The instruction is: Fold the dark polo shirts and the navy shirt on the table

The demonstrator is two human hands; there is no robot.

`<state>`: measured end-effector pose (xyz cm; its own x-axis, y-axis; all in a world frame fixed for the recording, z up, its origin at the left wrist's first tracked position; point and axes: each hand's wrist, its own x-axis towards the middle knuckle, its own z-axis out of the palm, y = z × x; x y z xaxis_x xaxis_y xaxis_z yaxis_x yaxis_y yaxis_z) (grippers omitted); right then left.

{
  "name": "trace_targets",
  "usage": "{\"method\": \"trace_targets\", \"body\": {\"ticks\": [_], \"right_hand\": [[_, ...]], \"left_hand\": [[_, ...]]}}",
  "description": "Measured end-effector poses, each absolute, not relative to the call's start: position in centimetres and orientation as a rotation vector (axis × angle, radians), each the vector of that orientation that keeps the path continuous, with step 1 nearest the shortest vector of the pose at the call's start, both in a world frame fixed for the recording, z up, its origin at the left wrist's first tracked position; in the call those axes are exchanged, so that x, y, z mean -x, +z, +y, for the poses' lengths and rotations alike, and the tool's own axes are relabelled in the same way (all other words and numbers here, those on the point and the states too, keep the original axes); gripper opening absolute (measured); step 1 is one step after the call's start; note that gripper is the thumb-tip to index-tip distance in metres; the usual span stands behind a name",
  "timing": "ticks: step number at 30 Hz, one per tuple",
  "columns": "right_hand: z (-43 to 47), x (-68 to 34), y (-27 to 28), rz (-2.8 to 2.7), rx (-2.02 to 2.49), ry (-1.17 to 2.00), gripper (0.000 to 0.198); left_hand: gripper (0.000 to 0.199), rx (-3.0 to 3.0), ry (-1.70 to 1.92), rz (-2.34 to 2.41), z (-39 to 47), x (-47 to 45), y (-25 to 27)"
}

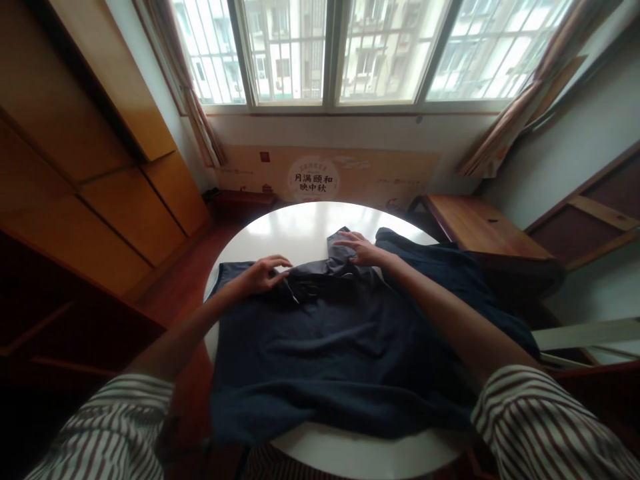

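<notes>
1. On round white tbl (280,230) (qty 1): dark-blue garment (310,360), spread wide, creased, neck edge toward window side; lower L corner hung past rim. Could not make out whether stretch beyond R forearm was its sleeve.
2. Hands: 2. Striped sleeves (540,420): 2, one per arm.
3. L hand (265,273): at neck edge, L of centre; fingers bent, tips near thumb. Grip on cloth, if any: could not tell.
4. R hand (360,250): fingers loosely extended over bunched grey cloth (338,243) at neck edge, touching it; thumb partly hidden, pinch or no pinch unclear.
5. Pale cord (293,293): 1 length seen, nr L fingertips, lying on garment.
6. Surface: glossy, window glare along far rim.
7. Room: 1 window (287,53), 4 panes seen, bars outside; 2 curtains (493,143), one per side; 1 printed banner (360,173) below.
8. Wooden cabinets (115,233) at L, reddish floor (175,287); 1 wooden desk (493,223) at R.
</notes>
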<state>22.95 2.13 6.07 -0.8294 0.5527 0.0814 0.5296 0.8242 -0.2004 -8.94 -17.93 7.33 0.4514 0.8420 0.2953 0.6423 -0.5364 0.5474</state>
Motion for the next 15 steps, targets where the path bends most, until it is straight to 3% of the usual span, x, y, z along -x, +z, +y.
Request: {"method": "trace_targets", "body": {"ticks": [4,9,12,15], "right_hand": [[0.5,-22.3,6.4,-2.967,0.613,0.253,0.055],[-1.6,-23.8,6.9,-2.880,0.481,0.376,0.032],[-3.1,-25.8,8.5,-2.668,0.490,0.461,0.017],[-5.1,-27.1,11.3,-2.428,0.587,0.481,0.026]], "left_hand": [[0.067,-2.244,0.554,1.414,-16.9,10.7,6.8],[0.021,-2.332,0.483,1.351,-18.4,11.3,7.7],[0.016,-2.279,0.703,1.588,-19.4,12.9,9.0],[0.023,-2.158,0.887,1.693,-19.7,15.0,10.5]]}}
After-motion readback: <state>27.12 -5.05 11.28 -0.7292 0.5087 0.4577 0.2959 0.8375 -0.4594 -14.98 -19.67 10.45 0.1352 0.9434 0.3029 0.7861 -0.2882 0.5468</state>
